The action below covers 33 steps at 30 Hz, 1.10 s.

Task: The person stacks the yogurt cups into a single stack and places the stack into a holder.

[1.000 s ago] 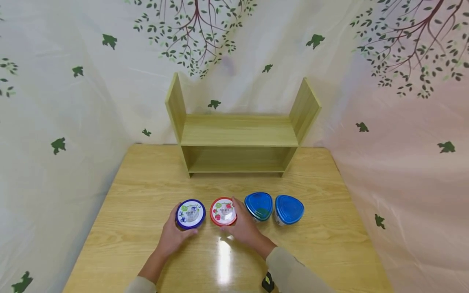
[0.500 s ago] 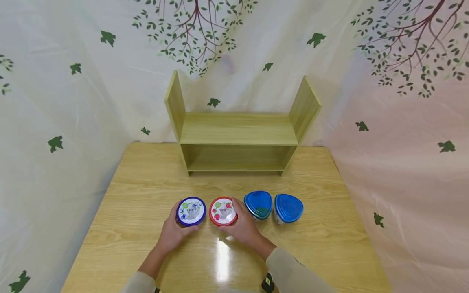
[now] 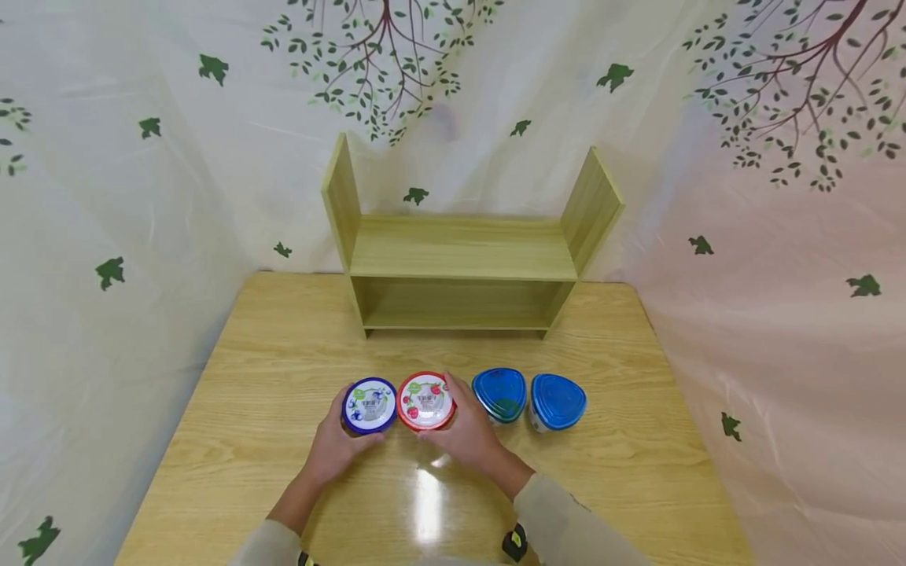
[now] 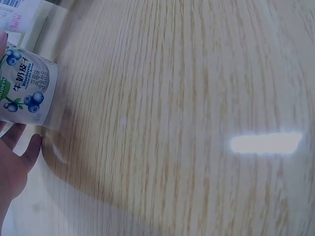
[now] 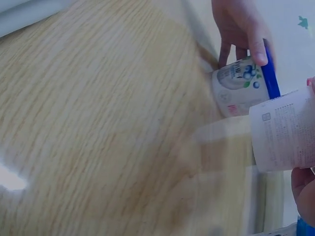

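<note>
My left hand [image 3: 334, 446] grips a white pudding cup with a blue-rimmed lid [image 3: 369, 406]; blueberries are printed on its side, as the cup [image 4: 29, 88] shows in the left wrist view. Fingers and thumb lie around its left and near sides. In my right hand [image 3: 473, 431] is a similar cup with a red-rimmed lid [image 3: 425, 402] printed with red berries. From the right wrist, fine print shows on this cup's white wall [image 5: 283, 132]. The two lids meet side by side in the head view, both label-up.
Two tubs with rounded-triangle blue lids, one nearer [image 3: 499, 395] and one farther right [image 3: 557, 402], stand just right of my right hand. Behind everything, a two-level wooden shelf [image 3: 463, 250] stands on the wooden table [image 3: 283, 354] before a leaf-printed curtain [image 3: 177, 196].
My right hand has shifted the red-lidded cup left and slightly away from me, closing the gap to the blue-lidded cup. My left hand and its cup have barely moved.
</note>
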Each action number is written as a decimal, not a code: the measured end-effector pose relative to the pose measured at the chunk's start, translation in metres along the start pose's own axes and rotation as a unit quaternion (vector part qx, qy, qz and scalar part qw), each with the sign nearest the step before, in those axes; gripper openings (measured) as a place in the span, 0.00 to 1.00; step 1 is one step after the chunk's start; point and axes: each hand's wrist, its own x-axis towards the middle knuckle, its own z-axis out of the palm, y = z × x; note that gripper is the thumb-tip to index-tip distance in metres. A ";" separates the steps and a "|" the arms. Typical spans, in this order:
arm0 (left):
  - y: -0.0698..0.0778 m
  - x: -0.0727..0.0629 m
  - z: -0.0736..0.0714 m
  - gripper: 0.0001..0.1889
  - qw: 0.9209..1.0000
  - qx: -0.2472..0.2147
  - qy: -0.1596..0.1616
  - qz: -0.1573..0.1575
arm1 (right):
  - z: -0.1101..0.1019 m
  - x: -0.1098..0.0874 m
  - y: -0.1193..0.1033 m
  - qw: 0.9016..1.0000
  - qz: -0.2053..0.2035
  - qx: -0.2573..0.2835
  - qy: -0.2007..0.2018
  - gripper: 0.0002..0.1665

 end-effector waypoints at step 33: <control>-0.006 0.003 -0.003 0.58 1.000 -0.020 -0.004 0.019 | 0.005 0.038 -0.066 0.993 -0.113 0.019 -0.020 0.65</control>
